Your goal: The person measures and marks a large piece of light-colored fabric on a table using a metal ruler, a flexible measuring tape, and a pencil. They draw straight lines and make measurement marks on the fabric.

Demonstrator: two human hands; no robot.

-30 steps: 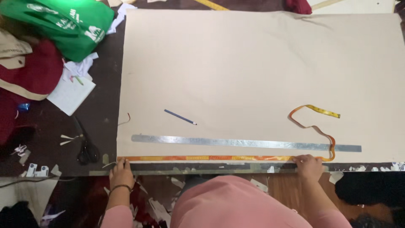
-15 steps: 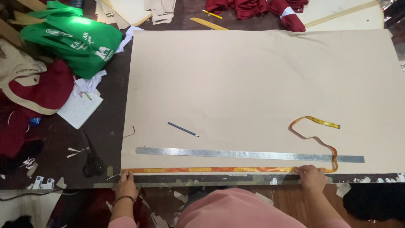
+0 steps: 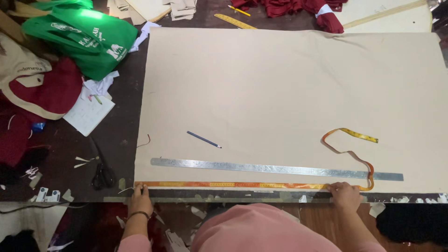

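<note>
A large beige cloth [image 3: 289,93] lies flat on a dark table [image 3: 119,135]. Along its near edge an orange-yellow measuring tape [image 3: 233,185] is stretched straight. My left hand [image 3: 140,198] pins the tape's end at the cloth's near left corner. My right hand [image 3: 344,193] presses the tape down further right, where its loose rest curls up and away over the cloth. Just beyond the tape lies a long metal ruler [image 3: 275,169], parallel to it. A blue pencil [image 3: 204,139] rests on the cloth above the ruler.
Black scissors [image 3: 101,172] lie left of the cloth near the table's front edge. A white notepad [image 3: 88,112], a green bag [image 3: 88,39] and red and beige fabric [image 3: 32,88] crowd the left side. More red fabric [image 3: 322,11] and a yellow ruler [image 3: 234,21] lie at the back.
The view has tilted so the table's far side shows more. Both hands stay at the near edge holding the tape flat; tape, ruler and pencil have not moved on the cloth.
</note>
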